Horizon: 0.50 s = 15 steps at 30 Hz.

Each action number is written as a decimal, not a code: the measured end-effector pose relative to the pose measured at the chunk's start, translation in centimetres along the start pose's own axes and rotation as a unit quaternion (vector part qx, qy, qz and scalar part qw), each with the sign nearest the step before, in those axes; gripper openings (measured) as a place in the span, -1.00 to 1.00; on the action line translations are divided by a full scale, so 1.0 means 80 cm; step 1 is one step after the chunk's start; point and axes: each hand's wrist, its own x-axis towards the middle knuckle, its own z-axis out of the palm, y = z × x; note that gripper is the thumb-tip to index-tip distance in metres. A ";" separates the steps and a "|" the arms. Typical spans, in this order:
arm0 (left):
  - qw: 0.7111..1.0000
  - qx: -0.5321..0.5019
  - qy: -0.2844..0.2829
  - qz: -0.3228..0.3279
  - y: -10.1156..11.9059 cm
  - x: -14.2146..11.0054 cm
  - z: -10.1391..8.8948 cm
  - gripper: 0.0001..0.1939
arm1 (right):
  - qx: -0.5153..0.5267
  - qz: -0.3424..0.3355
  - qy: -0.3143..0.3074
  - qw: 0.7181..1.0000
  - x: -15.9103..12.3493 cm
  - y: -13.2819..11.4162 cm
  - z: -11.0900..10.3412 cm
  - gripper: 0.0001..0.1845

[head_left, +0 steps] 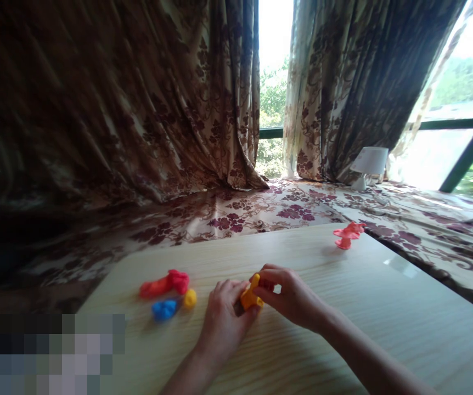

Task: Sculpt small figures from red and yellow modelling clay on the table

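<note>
Near the middle of the table, my left hand [225, 310] is closed around a yellow piece of modelling clay [249, 298]. A narrow part of the clay sticks up from its wider lower part. From the right, my right hand [288, 291] pinches the upper part with its fingertips; a small red bit shows under those fingers, too unclear to name. To the left of my hands lie a long red clay piece [156, 286], a blue clay lump [164, 310] and a small yellow clay lump [190, 298].
The pale wooden table [368, 318] carries a coral-red clay-like figure [348, 235] near its far right corner. Behind it is a surface covered in floral cloth [228, 222], with a white lamp [370, 161]. Patterned curtains [203, 99] hang by the windows.
</note>
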 end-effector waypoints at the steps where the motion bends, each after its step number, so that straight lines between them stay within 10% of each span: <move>1: 1.000 -0.012 0.010 -0.003 -0.002 0.000 -0.001 -0.68 | 0.029 0.010 0.004 1.000 0.001 0.000 -0.001 -0.87; 7: 0.974 -0.164 0.086 -0.129 -0.003 0.007 -0.027 -0.47 | 0.164 0.081 0.024 0.983 0.004 0.012 -0.008 -0.87; 15: 0.922 -0.350 -0.018 -0.168 0.018 0.006 -0.033 -0.43 | 0.246 0.114 -0.035 0.962 0.008 0.020 -0.012 -0.80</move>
